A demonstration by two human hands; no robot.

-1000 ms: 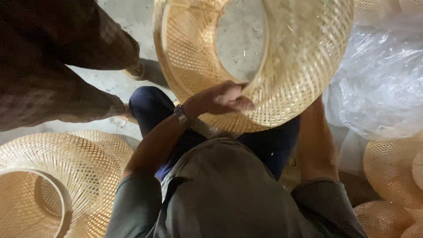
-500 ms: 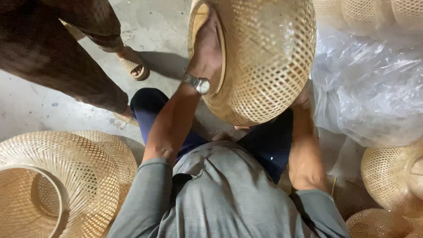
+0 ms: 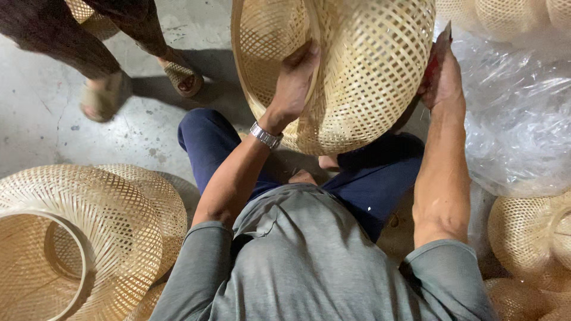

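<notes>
Head view: the person sits on the concrete floor (image 3: 53,137) and holds a woven bamboo shade (image 3: 357,71) up at twelve o'clock, above the knees. The left hand (image 3: 295,77) curls its fingers over the shade's inner ring and grips it. The right hand (image 3: 443,77) presses against the shade's outer wall at two o'clock; something red shows at its palm, but I cannot tell what it is, nor whether those fingers clench or only rest there. The weave looks whole on the side that shows; the far side is hidden, so what work is left on it is hard to judge. At eight o'clock lie more shades (image 3: 83,238), set one in another; others sit at four o'clock (image 3: 529,238). Clear plastic sheet (image 3: 511,119) bunches at three o'clock. Another person's sandalled feet (image 3: 178,74) stand at eleven o'clock.
</notes>
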